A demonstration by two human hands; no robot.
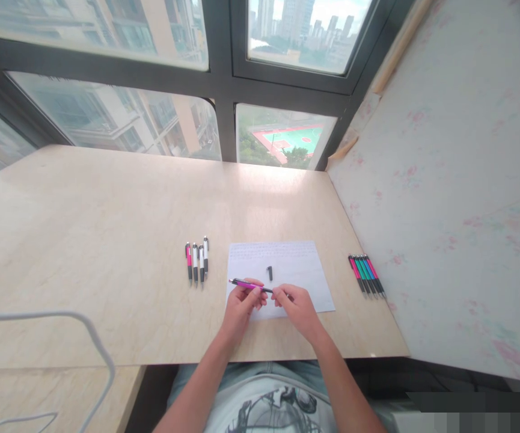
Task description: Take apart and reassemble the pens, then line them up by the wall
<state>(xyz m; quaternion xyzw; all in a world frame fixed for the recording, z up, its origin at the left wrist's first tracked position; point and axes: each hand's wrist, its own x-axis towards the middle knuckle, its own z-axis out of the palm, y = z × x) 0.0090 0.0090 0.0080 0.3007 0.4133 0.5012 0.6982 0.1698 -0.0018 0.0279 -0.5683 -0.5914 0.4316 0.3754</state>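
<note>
1. I have the magenta ballpoint pen (244, 284) in front of the person's body, raised over the lower part of the paper sheet (305, 282), lying crosswise between both hands.
2. The left hand (247, 294) is curled round the barrel, thumb on top. The right hand (290, 299) is closed in a pinch at the dark end; I cannot tell exactly how far its fingertips cover that tip.
3. I judge the pen light, stiff and hardly fragile, probably smooth plastic along the coloured barrel, so it could roll between the fingers. I'd take hold mid-barrel for balance, and of the dark end for a surer pinch; the clip end looks awkward.
4. Just beyond the hands, a small black cap-like piece (269, 273) sits on the sheet. It looks very light and easily knocked, and would suit a two-finger pinch.
5. To the left, well apart, I see a pink pen (189, 261) beside white pens (195, 258) with dark grips. To the right, near the papered wall (444, 228), lies a tight row of coloured pens (367, 273).
6. A white cable (92, 334) loops over the tabletop (106, 228) at far left, clear of both hands. Nearest to being in the way is that black piece; the wall bounds the right side.
</note>
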